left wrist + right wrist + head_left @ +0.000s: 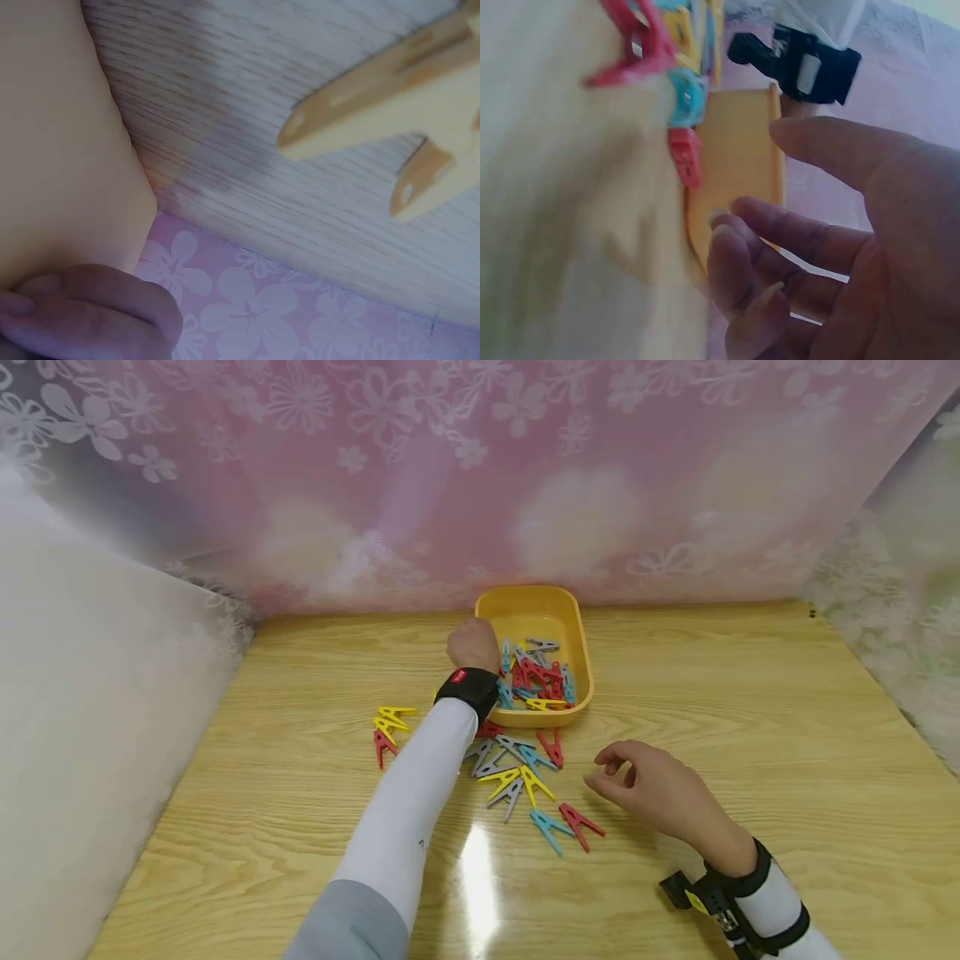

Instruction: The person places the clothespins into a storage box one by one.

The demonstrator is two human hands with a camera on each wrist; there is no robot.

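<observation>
At the left rim of a yellow plastic bin (585, 668) my left hand (474, 645) has its fingers bent. In the left wrist view those fingers (97, 311) lie curled against the bin wall (60, 135); their far side is hidden. A yellow clothespin (382, 97) lies near this wrist on the wood. My right hand (660, 789) hovers right of the loose clothespins, its fingers loosely bent and thumb apart, holding nothing. Red, blue, grey and yellow clothespins (538, 672) fill the bin's near part. A red clothespin (581, 827) and a blue clothespin (550, 829) lie closest to the right hand.
Several more clothespins (512, 768) lie scattered before the bin. Left of my left forearm are two yellow clothespins (390, 720) and a red one (383, 747). A flowered pink curtain (450, 510) hangs behind the wooden table (720, 677).
</observation>
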